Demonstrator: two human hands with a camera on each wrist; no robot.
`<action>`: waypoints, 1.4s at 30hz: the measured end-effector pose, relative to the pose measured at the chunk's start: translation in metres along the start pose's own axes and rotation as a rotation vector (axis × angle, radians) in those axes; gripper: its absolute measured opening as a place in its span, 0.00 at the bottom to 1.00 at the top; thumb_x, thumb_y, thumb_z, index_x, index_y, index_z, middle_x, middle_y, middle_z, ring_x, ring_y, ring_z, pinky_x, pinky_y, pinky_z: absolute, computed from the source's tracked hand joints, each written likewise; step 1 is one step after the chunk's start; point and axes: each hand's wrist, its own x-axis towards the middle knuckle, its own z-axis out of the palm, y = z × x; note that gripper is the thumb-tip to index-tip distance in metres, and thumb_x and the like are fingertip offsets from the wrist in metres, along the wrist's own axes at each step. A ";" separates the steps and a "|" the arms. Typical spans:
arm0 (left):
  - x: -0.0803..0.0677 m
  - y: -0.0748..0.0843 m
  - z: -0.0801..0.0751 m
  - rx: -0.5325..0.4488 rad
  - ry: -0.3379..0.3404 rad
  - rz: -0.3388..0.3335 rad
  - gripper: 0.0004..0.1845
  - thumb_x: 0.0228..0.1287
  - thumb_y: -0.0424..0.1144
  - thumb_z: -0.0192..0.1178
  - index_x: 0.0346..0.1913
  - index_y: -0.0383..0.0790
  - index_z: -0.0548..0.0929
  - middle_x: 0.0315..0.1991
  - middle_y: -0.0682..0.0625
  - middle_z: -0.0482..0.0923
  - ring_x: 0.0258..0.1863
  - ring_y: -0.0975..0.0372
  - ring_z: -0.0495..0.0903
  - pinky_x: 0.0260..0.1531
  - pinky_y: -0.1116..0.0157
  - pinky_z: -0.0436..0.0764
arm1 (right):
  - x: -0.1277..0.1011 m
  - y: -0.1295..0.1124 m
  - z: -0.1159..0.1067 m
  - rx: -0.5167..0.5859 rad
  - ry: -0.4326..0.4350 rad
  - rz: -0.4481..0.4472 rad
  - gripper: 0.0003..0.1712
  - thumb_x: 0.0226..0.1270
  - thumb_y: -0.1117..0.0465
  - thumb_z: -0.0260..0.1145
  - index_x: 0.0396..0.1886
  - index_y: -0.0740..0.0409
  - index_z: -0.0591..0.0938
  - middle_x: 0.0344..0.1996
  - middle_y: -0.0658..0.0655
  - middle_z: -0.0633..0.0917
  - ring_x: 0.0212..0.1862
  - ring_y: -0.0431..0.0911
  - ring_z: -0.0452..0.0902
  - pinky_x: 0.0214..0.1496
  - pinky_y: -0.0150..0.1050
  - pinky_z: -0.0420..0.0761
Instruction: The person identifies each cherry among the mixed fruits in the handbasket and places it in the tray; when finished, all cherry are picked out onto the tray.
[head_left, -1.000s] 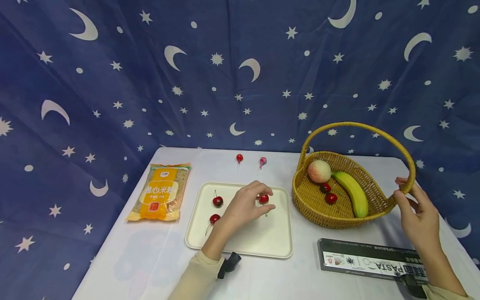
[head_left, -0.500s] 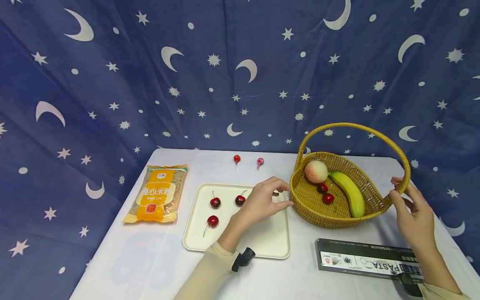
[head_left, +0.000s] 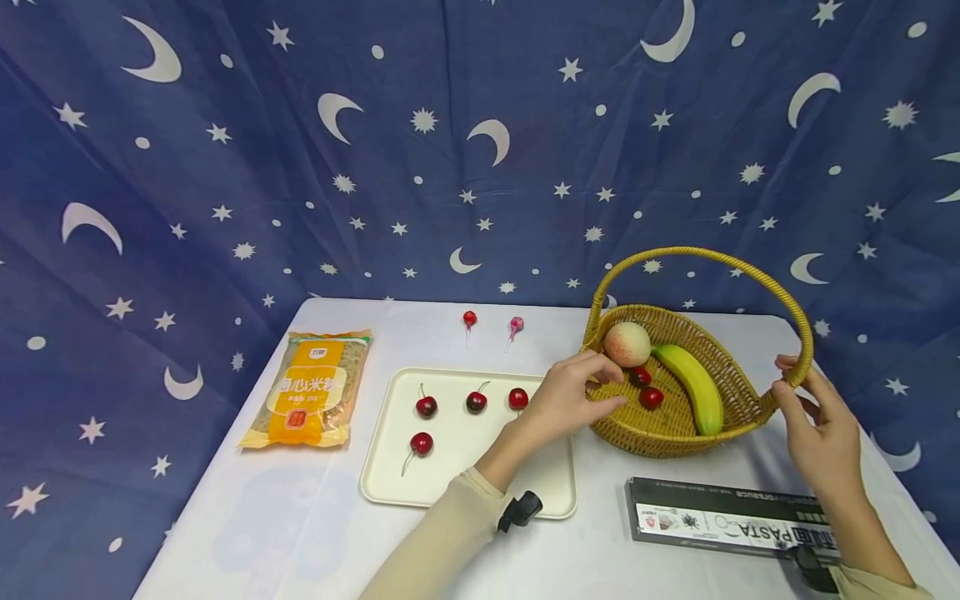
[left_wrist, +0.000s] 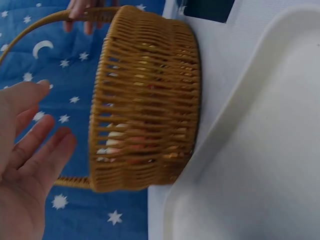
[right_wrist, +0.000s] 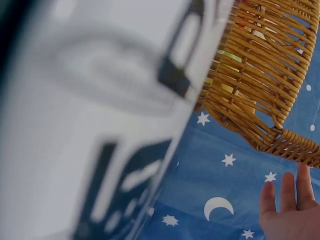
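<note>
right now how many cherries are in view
6: four on the tray at; two in the basket at. More may hide behind the left hand.

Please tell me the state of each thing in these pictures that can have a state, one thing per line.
Left hand: fingers straight, empty, at the basket's near rim.
Right hand: touches the basket handle; the grip is unclear.
Basket: upright, holding a peach, a banana and two cherries.
Tray: flat, four cherries on it.
Noodle bag: sealed, lying flat.
Pasta box: closed, lying flat.
</note>
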 end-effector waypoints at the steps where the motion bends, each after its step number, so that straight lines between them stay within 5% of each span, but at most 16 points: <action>1: 0.003 0.000 0.003 -0.004 0.007 0.000 0.14 0.67 0.39 0.75 0.50 0.40 0.86 0.47 0.50 0.87 0.49 0.58 0.86 0.53 0.74 0.82 | 0.000 0.000 0.000 -0.003 -0.003 0.002 0.23 0.83 0.61 0.62 0.73 0.54 0.79 0.63 0.28 0.79 0.63 0.21 0.70 0.59 0.09 0.70; 9: 0.019 -0.003 0.025 0.025 0.006 -0.047 0.12 0.68 0.43 0.74 0.51 0.46 0.87 0.49 0.55 0.87 0.50 0.66 0.85 0.54 0.81 0.79 | -0.002 0.000 0.003 -0.024 -0.023 -0.003 0.23 0.83 0.59 0.62 0.74 0.52 0.79 0.65 0.28 0.79 0.64 0.18 0.68 0.60 0.08 0.68; 14: 0.029 -0.002 0.036 0.038 -0.035 -0.037 0.13 0.69 0.42 0.74 0.52 0.45 0.87 0.49 0.54 0.88 0.51 0.62 0.87 0.53 0.78 0.82 | 0.000 -0.001 0.003 -0.010 -0.017 -0.016 0.23 0.83 0.60 0.62 0.73 0.54 0.79 0.63 0.27 0.79 0.64 0.19 0.70 0.60 0.09 0.69; 22: 0.049 0.000 0.047 0.116 -0.165 -0.031 0.15 0.68 0.44 0.75 0.54 0.47 0.87 0.50 0.55 0.88 0.50 0.64 0.87 0.47 0.85 0.73 | 0.000 0.000 0.002 -0.014 -0.013 -0.031 0.23 0.83 0.61 0.62 0.73 0.54 0.79 0.64 0.27 0.79 0.63 0.19 0.70 0.59 0.09 0.69; 28: 0.065 0.000 0.058 0.086 -0.257 -0.053 0.15 0.69 0.42 0.74 0.55 0.46 0.87 0.53 0.54 0.90 0.51 0.64 0.89 0.44 0.86 0.74 | -0.002 0.002 0.000 -0.029 -0.013 -0.014 0.23 0.83 0.59 0.62 0.73 0.53 0.79 0.65 0.28 0.79 0.63 0.18 0.69 0.59 0.09 0.69; 35: 0.078 -0.003 0.069 0.015 -0.294 -0.152 0.12 0.69 0.41 0.74 0.52 0.45 0.89 0.51 0.53 0.91 0.48 0.68 0.87 0.44 0.85 0.74 | -0.003 0.002 -0.001 -0.025 -0.021 -0.011 0.23 0.83 0.60 0.62 0.73 0.54 0.79 0.65 0.29 0.80 0.63 0.18 0.69 0.61 0.09 0.69; 42: 0.085 -0.003 0.075 0.100 -0.386 -0.213 0.14 0.68 0.43 0.74 0.55 0.49 0.90 0.53 0.57 0.91 0.51 0.66 0.86 0.45 0.81 0.75 | -0.002 0.000 -0.002 -0.024 -0.020 -0.021 0.23 0.83 0.60 0.62 0.73 0.54 0.79 0.66 0.30 0.80 0.64 0.19 0.69 0.61 0.09 0.69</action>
